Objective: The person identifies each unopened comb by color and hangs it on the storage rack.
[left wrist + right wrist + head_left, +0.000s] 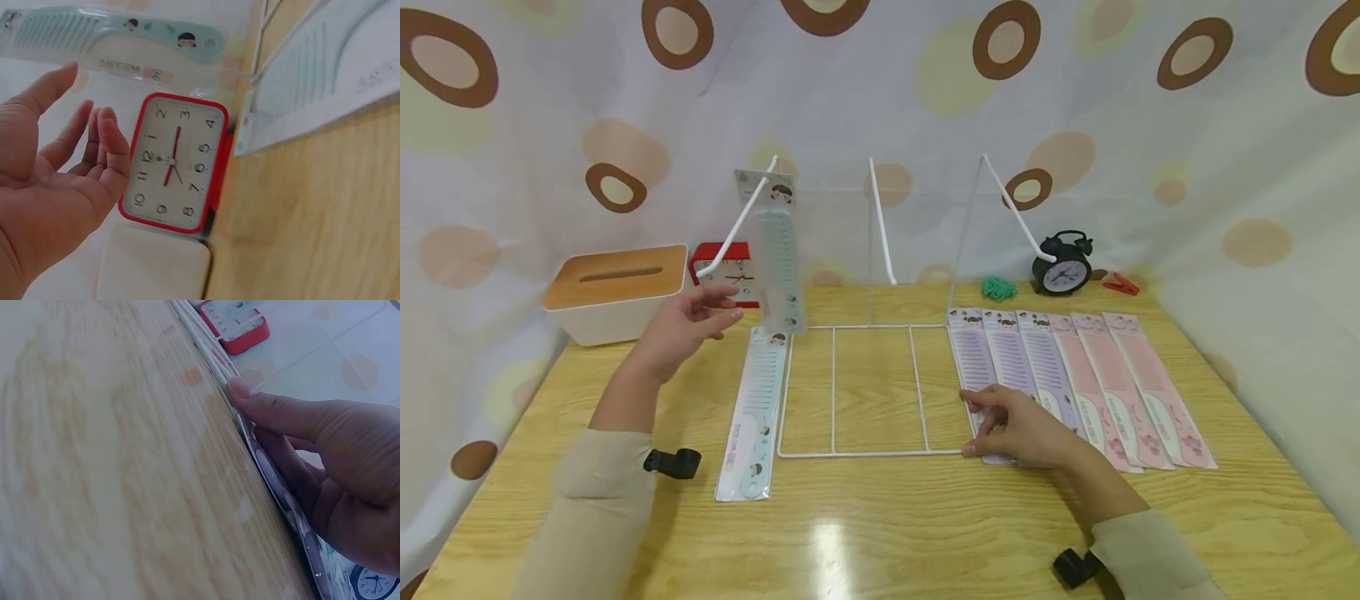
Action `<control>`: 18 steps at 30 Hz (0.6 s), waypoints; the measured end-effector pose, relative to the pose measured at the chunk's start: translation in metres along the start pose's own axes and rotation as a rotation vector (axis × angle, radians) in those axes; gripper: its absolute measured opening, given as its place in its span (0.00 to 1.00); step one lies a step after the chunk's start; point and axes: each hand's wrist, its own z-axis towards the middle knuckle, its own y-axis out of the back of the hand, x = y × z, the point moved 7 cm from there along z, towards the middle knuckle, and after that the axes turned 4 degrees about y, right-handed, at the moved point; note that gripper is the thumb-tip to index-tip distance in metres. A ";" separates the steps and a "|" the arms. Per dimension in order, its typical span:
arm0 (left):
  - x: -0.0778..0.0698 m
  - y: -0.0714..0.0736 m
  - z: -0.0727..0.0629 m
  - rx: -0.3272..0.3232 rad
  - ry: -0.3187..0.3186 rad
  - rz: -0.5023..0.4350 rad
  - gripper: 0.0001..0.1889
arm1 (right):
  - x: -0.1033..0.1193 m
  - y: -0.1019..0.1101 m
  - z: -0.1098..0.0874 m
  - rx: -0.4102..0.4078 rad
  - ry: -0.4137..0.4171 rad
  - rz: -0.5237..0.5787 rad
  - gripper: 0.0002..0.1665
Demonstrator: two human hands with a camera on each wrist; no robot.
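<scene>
A white wire display rack (872,454) stands on the table, with three long prongs slanting up at its back. From the left prong hangs a pale green comb in a clear packet (775,250). My left hand (688,325) is just left of this packet, fingers loosely bent and apart from it; its palm (62,194) holds nothing in the left wrist view. A second green packaged comb (752,417) lies along the rack's left side. My right hand (1018,425) grips the rack's base wire at the front right corner, with the thumb (244,387) on the wire, over the nearest purple packaged comb (973,350).
Several purple and pink packaged combs (1120,392) lie in a row on the right. Behind stand a tissue box (617,304), a red clock (737,279) and a black alarm clock (1063,271). A green coil (998,288) and a red clip (1122,284) lie at the back.
</scene>
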 end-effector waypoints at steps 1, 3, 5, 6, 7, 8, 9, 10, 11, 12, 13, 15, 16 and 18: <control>0.007 -0.003 0.002 0.038 0.015 0.013 0.32 | 0.000 0.001 0.000 -0.003 -0.001 0.003 0.52; 0.020 -0.008 0.004 0.094 0.038 0.031 0.34 | -0.001 0.001 -0.001 -0.006 -0.002 0.008 0.51; 0.033 -0.011 0.006 0.135 0.058 0.023 0.35 | 0.000 0.001 -0.002 -0.007 0.002 0.022 0.51; 0.039 -0.012 0.007 0.150 0.062 0.016 0.36 | -0.001 0.000 -0.002 -0.005 0.001 0.030 0.51; 0.045 -0.013 0.007 0.165 0.070 0.008 0.36 | -0.001 -0.001 -0.002 -0.001 -0.001 0.037 0.51; 0.051 -0.013 0.007 0.178 0.080 0.000 0.37 | -0.001 -0.002 -0.002 0.006 -0.001 0.043 0.51; 0.056 -0.015 0.006 0.193 0.088 -0.011 0.38 | -0.001 -0.004 -0.002 0.010 -0.005 0.045 0.51; 0.061 -0.016 0.006 0.210 0.099 -0.024 0.39 | -0.001 -0.005 -0.002 0.017 -0.004 0.044 0.52; 0.066 -0.018 0.007 0.222 0.110 -0.031 0.39 | -0.001 -0.005 -0.002 0.022 -0.004 0.040 0.52; 0.070 -0.019 0.007 0.232 0.115 -0.029 0.40 | 0.000 -0.005 -0.002 0.025 0.000 0.032 0.52; 0.073 -0.021 0.009 0.240 0.120 -0.030 0.41 | 0.000 -0.005 -0.002 0.024 0.001 0.021 0.52; 0.077 -0.024 0.013 0.249 0.114 -0.041 0.42 | 0.000 -0.003 -0.001 0.015 0.003 0.004 0.52; 0.078 -0.025 0.015 0.250 0.114 -0.050 0.42 | 0.000 -0.002 -0.001 0.013 0.003 0.002 0.52; 0.080 -0.026 0.020 0.247 0.119 -0.058 0.42 | 0.000 -0.001 0.000 0.013 0.001 0.007 0.51</control>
